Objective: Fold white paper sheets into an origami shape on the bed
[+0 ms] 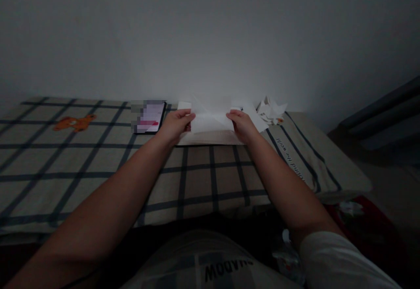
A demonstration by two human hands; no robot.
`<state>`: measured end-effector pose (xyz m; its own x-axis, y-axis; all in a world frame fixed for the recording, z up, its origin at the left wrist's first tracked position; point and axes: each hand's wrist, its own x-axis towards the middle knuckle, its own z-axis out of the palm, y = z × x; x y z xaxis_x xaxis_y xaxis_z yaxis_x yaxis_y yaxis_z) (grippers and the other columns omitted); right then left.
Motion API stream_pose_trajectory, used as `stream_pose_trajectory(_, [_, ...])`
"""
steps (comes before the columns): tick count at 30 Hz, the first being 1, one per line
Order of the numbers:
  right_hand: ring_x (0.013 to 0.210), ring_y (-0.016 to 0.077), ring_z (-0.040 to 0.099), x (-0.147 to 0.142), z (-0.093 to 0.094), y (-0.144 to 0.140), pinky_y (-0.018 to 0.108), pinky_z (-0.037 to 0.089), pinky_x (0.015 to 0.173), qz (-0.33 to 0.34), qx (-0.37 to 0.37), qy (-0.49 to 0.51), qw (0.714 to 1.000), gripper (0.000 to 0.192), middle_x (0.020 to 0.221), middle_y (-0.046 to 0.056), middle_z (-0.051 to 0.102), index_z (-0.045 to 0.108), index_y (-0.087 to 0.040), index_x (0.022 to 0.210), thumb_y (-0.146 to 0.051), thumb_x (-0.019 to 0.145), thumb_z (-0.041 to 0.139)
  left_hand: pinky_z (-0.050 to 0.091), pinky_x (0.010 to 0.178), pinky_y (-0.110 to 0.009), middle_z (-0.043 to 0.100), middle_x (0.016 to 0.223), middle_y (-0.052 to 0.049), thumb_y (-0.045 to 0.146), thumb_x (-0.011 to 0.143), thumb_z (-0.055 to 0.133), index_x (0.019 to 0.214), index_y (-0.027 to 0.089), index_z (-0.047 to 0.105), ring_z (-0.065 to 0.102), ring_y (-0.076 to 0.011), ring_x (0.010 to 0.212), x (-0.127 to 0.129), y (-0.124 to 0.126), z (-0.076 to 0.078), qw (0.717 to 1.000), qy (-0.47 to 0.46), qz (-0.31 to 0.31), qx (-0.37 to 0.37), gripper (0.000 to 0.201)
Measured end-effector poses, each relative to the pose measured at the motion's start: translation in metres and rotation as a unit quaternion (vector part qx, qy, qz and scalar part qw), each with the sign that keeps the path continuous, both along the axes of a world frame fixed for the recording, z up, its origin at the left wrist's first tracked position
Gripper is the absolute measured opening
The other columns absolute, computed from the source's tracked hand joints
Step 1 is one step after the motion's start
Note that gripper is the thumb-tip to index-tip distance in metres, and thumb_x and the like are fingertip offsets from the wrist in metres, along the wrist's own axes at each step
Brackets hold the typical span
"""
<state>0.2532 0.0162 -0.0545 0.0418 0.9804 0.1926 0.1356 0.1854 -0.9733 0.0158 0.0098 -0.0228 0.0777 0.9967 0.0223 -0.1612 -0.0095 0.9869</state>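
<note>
A white sheet of paper [210, 120] lies at the far side of a checked cloth surface [98, 166], close to the wall. My left hand [175, 125] pinches its left edge and my right hand [241, 124] pinches its right edge. The paper shows fold creases and part of it stands up between the two hands. More white paper lies flat under it.
A phone [149, 116] with a lit screen lies left of the paper. Folded white paper pieces [271, 109] sit to the right near the wall. An orange bear print [75, 123] marks the cloth at far left. The surface's right edge drops off toward a dark floor.
</note>
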Motion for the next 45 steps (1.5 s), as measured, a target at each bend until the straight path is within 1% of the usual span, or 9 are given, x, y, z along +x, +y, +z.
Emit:
stream_pose_trajectory(6, [0.084,0.0177,0.059,-0.003,0.017,-0.010,0.027,0.049,0.061,-0.009,-0.083,0.146,0.986,0.019,0.092,0.002,0.063,0.055,-0.023,0.083,-0.026,0.071,0.069,0.044,0.049,-0.019,0.062,0.063,0.002,0.015,0.066,0.073,0.076,0.016,0.068,0.053,-0.0079,0.052,0.000,-0.006,0.008,0.997,-0.061,-0.047,-0.015,0.011])
stream_pose_trajectory(13, [0.097,0.0218,0.058,-0.003,0.024,-0.016,0.028,0.048,0.062,-0.023,-0.063,0.108,0.992,0.016,0.101,0.003,0.064,0.057,-0.025,0.087,-0.024,0.071,0.058,0.053,0.054,-0.027,0.057,0.054,0.002,0.016,0.065,0.061,0.068,0.017,0.061,0.054,-0.0114,0.047,-0.008,-0.004,0.011,0.985,-0.109,-0.105,-0.086,0.003])
stream_pose_trajectory(17, [0.079,0.0195,0.058,-0.005,0.026,-0.022,0.028,0.043,0.059,0.023,-0.076,0.122,0.989,0.015,0.085,0.002,0.063,0.061,-0.023,0.083,-0.022,0.068,0.059,0.049,0.046,-0.029,0.064,0.059,-0.005,0.037,0.079,0.055,0.070,0.019,0.063,0.059,-0.0176,0.048,-0.010,-0.003,0.011,0.970,-0.114,-0.173,-0.124,0.022])
stream_pose_trajectory(20, [0.065,0.0151,0.053,-0.010,0.025,-0.025,0.028,0.040,0.058,0.069,-0.080,0.099,0.989,0.010,0.073,0.000,0.061,0.063,-0.022,0.078,-0.024,0.069,0.062,0.048,0.045,-0.027,0.069,0.064,-0.009,0.048,0.081,0.062,0.075,0.016,0.068,0.062,-0.0185,0.050,-0.005,-0.010,0.012,0.973,-0.038,-0.167,-0.158,0.033])
stream_pose_trajectory(27, [0.056,0.0113,0.048,-0.019,0.019,-0.026,0.025,0.036,0.054,0.122,-0.069,0.026,0.990,0.007,0.062,-0.003,0.060,0.069,-0.022,0.069,-0.026,0.068,0.063,0.051,0.050,-0.025,0.076,0.087,-0.011,0.027,0.069,0.080,0.097,0.018,0.075,0.069,-0.0193,0.062,0.001,-0.025,0.007,0.920,0.063,-0.355,-0.153,0.030])
stream_pose_trajectory(33, [0.075,0.0142,0.060,-0.019,0.016,-0.022,0.028,0.047,0.067,0.107,-0.032,0.044,0.993,0.027,0.092,0.001,0.072,0.074,-0.024,0.097,-0.033,0.071,0.071,0.055,0.056,-0.032,0.076,0.093,-0.011,0.015,0.062,0.081,0.097,0.021,0.074,0.071,-0.0231,0.066,0.004,-0.026,0.005,0.935,0.057,-0.325,-0.129,0.036])
stream_pose_trajectory(36, [0.066,0.0138,0.059,-0.019,0.015,-0.019,0.028,0.047,0.059,0.075,-0.048,0.072,0.993,0.039,0.085,0.002,0.071,0.068,-0.023,0.113,-0.045,0.081,0.066,0.054,0.057,-0.029,0.076,0.092,-0.010,0.015,0.066,0.078,0.100,0.021,0.073,0.070,-0.0202,0.066,0.004,-0.024,0.005,0.948,0.037,-0.301,-0.100,0.035])
stream_pose_trajectory(40, [0.051,0.0142,0.057,-0.019,0.017,-0.017,0.029,0.045,0.051,0.079,-0.105,0.110,0.985,0.053,0.064,0.001,0.064,0.062,-0.020,0.098,-0.070,0.085,0.051,0.054,0.061,-0.028,0.076,0.095,-0.009,0.013,0.068,0.076,0.103,0.019,0.070,0.069,-0.0178,0.069,0.007,-0.022,0.004,0.969,0.001,-0.235,-0.074,0.036])
stream_pose_trajectory(45, [0.048,0.0114,0.057,-0.021,0.020,-0.020,0.025,0.042,0.048,0.081,-0.095,0.115,0.986,0.048,0.063,-0.001,0.065,0.057,-0.021,0.089,-0.066,0.076,0.067,0.055,0.064,-0.028,0.075,0.093,-0.007,0.011,0.068,0.075,0.105,0.017,0.068,0.069,-0.0166,0.069,0.011,-0.019,-0.002,0.975,-0.019,-0.217,-0.050,0.038])
